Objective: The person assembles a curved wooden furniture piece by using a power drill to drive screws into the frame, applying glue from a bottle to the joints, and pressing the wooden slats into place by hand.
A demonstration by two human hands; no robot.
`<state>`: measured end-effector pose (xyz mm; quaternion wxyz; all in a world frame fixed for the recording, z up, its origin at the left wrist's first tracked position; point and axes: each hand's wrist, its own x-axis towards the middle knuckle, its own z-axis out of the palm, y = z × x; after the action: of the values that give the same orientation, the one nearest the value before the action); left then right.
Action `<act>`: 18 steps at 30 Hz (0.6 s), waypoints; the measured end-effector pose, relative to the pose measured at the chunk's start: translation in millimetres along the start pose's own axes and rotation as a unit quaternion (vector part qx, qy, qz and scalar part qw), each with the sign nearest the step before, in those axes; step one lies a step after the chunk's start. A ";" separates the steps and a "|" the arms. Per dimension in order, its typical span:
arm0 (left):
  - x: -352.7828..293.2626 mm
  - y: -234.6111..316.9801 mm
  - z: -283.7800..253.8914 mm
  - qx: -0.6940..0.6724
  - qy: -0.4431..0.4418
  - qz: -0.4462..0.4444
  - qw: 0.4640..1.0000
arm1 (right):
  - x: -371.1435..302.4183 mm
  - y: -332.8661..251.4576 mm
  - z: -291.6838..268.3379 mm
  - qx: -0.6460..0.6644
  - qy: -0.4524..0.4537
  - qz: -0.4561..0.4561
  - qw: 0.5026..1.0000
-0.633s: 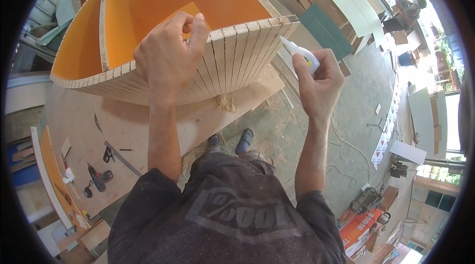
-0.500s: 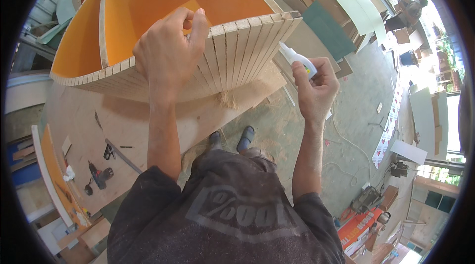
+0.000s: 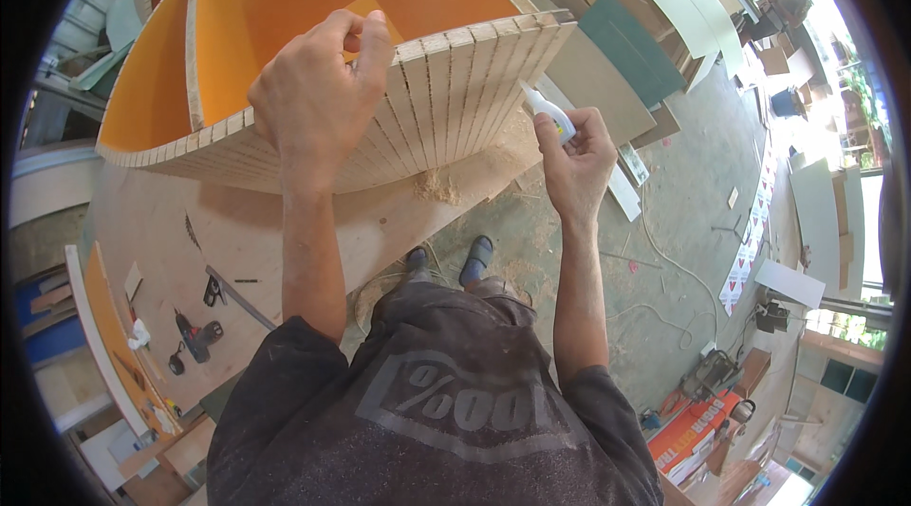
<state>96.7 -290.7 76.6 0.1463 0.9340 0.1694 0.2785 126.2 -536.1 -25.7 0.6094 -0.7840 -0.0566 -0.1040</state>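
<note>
A curved wooden cabinet (image 3: 455,93) with an orange inside stands in front of me, its pale outer face cut by many narrow upright slots. Over its top edge my left hand (image 3: 323,89) is closed, thumb up and fingers curled round the rim; the fingertips are partly hidden. My right hand (image 3: 581,160) grips a small white glue bottle (image 3: 552,115) with a pointed nozzle. The nozzle tip points up and left, close to the slotted face near its right end; whether it touches I cannot tell.
The cabinet rests on a wooden worktable (image 3: 313,231) with sawdust (image 3: 438,186) by its base. A cordless drill (image 3: 197,337) and a square (image 3: 237,297) lie at the left. A cable (image 3: 678,269) crosses the floor. Another person (image 3: 786,3) is at the far right.
My right hand has moved left with the glue bottle, bringing its nozzle nearer the slotted face. My left hand keeps its grip on the rim, with only a slight shift in view.
</note>
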 end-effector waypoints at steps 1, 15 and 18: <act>0.0 0.0 0.3 -0.002 -0.001 -0.001 1.000 | 1.4 1.9 0.4 0.003 0.004 -0.010 1.000; 0.0 -1.5 0.1 0.000 0.003 0.012 1.000 | 5.4 -10.5 -1.7 -0.048 0.005 -0.020 0.999; 0.0 -2.3 0.8 -0.002 0.012 0.018 1.000 | 5.7 -9.7 -1.8 -0.062 0.006 -0.026 0.998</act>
<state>96.7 -288.8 75.1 0.1408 0.9331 0.1541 0.2927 129.4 -535.6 -14.8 0.5573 -0.8177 -0.0666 -0.1282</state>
